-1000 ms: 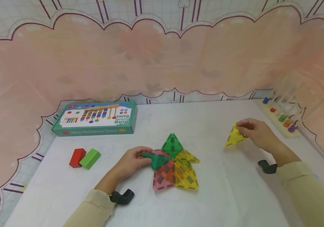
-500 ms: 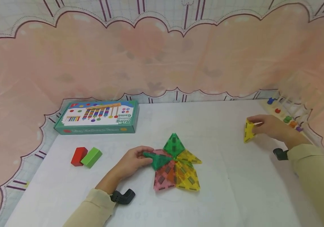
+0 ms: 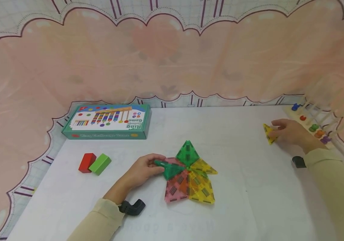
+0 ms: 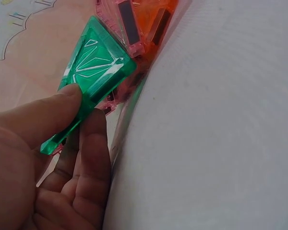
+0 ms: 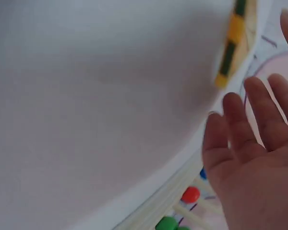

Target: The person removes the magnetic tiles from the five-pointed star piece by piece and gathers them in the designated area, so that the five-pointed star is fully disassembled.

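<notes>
In the head view my left hand [image 3: 143,171] pinches a translucent green triangular magnetic tile [image 4: 96,67] between thumb and fingers. That tile tilts up over the left side of a flat cluster of magnetic tiles, with pink tiles [image 3: 176,189], yellow tiles [image 3: 202,190] and an upper green triangle [image 3: 188,152]. Far to the right is my right hand [image 3: 290,132], beside a tilted yellow triangular tile [image 3: 268,134]. The right wrist view shows this hand's fingers [image 5: 264,112] spread and apart from the tile's edge [image 5: 233,43].
A green Ring Challenge Game box [image 3: 107,122] lies at the back left. In front of it are a red block [image 3: 87,163] and a green block [image 3: 100,164]. A wooden peg board [image 3: 295,115] with small coloured pieces stands at the right edge, close behind my right forearm.
My right hand has moved right and slightly away with the yellow tile, and has let go of it there. The left hand keeps its hold on the green tile.
</notes>
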Motion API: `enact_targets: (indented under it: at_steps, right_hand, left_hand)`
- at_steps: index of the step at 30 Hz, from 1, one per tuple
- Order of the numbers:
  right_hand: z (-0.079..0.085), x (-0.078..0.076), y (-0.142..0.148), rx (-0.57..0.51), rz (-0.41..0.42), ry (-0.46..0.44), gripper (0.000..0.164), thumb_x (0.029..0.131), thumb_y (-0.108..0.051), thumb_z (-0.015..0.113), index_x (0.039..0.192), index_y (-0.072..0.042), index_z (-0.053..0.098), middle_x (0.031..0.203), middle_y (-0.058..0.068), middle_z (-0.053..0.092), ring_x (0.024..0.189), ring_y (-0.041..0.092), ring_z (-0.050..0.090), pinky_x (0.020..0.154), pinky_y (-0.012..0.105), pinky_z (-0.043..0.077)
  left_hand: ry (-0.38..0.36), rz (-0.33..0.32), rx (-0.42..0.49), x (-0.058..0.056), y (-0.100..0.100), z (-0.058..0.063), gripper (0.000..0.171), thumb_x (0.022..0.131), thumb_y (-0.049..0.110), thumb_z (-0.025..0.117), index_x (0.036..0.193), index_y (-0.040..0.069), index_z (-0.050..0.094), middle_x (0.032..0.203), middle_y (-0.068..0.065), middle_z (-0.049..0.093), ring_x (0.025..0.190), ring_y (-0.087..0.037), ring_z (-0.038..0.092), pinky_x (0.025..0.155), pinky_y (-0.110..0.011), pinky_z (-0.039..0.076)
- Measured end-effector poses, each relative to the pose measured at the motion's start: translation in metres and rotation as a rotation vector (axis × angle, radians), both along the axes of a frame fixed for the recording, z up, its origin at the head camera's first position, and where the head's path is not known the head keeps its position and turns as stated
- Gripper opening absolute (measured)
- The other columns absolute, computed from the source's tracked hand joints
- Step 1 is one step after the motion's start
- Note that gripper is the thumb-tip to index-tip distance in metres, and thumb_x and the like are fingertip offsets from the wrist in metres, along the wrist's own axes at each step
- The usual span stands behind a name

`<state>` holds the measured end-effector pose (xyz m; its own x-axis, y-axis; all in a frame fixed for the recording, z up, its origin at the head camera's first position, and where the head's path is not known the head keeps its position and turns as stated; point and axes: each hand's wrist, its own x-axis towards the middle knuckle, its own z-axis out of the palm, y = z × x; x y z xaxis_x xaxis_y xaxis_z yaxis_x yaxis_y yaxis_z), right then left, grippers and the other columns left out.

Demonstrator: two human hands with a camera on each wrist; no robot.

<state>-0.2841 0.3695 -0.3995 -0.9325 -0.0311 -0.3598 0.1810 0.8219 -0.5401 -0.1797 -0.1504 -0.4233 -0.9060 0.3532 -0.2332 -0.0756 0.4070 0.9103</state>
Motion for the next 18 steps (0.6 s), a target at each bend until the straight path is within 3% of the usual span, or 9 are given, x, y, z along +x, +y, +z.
enact_targets:
  at_steps: [3, 5, 11, 14, 18]
  right_hand:
    - [-0.002, 0.003, -0.005, 0.041, 0.040, 0.003, 0.087, 0.075, -0.054, 0.062, 0.135, 0.001, 0.030, 0.130, 0.030, 0.031, 0.114, 0.046, 0.030, 0.088, 0.060, 0.028]
    - [-0.001, 0.005, -0.006, 0.081, 0.032, 0.017, 0.086, 0.076, -0.054, 0.061, 0.134, 0.003, 0.030, 0.130, 0.032, 0.030, 0.114, 0.047, 0.028, 0.089, 0.061, 0.026]
    - [0.008, 0.016, -0.010, 0.111, 0.027, 0.067, 0.086, 0.079, -0.058, 0.054, 0.136, 0.001, 0.028, 0.130, 0.035, 0.028, 0.113, 0.050, 0.028, 0.087, 0.063, 0.026]
    - [0.015, 0.028, -0.032, 0.084, 0.070, 0.124, 0.081, 0.081, -0.058, 0.051, 0.137, -0.005, 0.029, 0.132, 0.031, 0.029, 0.115, 0.048, 0.028, 0.086, 0.062, 0.029]
    - [0.016, 0.049, -0.080, -0.002, 0.197, 0.213, 0.065, 0.082, -0.050, 0.056, 0.132, -0.011, 0.041, 0.129, 0.018, 0.042, 0.113, 0.038, 0.039, 0.085, 0.055, 0.037]
  left_hand:
    - [-0.010, 0.008, -0.007, 0.000, 0.001, 0.001, 0.037, 0.079, 0.029, 0.068, 0.114, 0.020, 0.058, 0.084, -0.005, 0.060, 0.071, -0.017, 0.050, 0.063, -0.029, 0.042]
    - [-0.009, 0.012, -0.009, -0.002, -0.001, -0.005, 0.038, 0.077, 0.033, 0.069, 0.112, 0.024, 0.058, 0.083, -0.006, 0.060, 0.071, -0.017, 0.050, 0.063, -0.030, 0.042]
    - [-0.001, -0.003, 0.000, -0.003, 0.000, -0.005, 0.040, 0.078, 0.034, 0.068, 0.114, 0.022, 0.057, 0.085, -0.005, 0.061, 0.072, -0.017, 0.050, 0.063, -0.029, 0.042]
    - [0.000, -0.005, -0.004, -0.002, 0.000, -0.006, 0.040, 0.078, 0.032, 0.068, 0.114, 0.020, 0.057, 0.086, -0.004, 0.061, 0.073, -0.016, 0.051, 0.065, -0.028, 0.043]
    - [-0.005, 0.002, -0.010, -0.001, 0.001, -0.002, 0.038, 0.079, 0.027, 0.068, 0.114, 0.019, 0.057, 0.090, -0.002, 0.063, 0.076, -0.015, 0.053, 0.069, -0.027, 0.044]
